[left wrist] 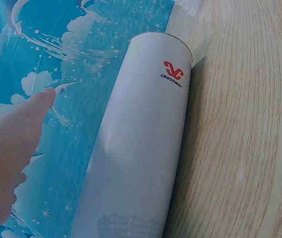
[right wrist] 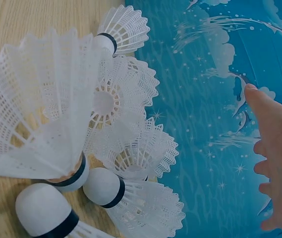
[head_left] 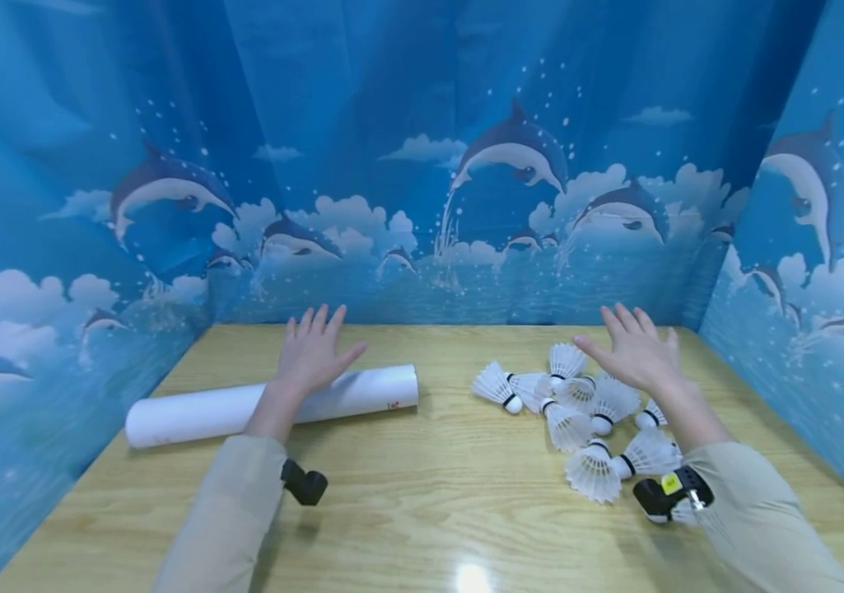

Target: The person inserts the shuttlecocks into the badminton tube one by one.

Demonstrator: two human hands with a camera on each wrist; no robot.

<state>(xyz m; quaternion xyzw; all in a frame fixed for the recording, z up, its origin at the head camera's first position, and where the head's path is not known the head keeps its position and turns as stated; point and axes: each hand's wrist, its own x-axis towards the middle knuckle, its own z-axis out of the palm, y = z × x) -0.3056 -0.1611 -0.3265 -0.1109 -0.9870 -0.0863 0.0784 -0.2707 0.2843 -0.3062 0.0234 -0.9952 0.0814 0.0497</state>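
Observation:
A white shuttlecock tube (head_left: 207,412) with a red logo lies on its side at the left of the table. Its printed end (left wrist: 173,72) reads CROSSWAY in the left wrist view. My left hand (head_left: 310,354) is held above the tube with fingers spread and nothing in it. Over to the right lies a loose pile of several white plastic shuttlecocks (head_left: 568,424) with dark bands, some overlapping. My right hand (head_left: 636,354) hovers at the pile's far right side, fingers straight and spread, holding nothing. In the right wrist view its thumb (right wrist: 259,101) stands apart from the shuttlecocks (right wrist: 145,203).
The wood-grain table (head_left: 407,511) runs back to a blue curtain (head_left: 392,165) printed with dolphins, which also hangs on both sides. Black wrist cameras sit on the left (head_left: 305,483) and right (head_left: 669,494) sleeves; the right one partly hides a shuttlecock.

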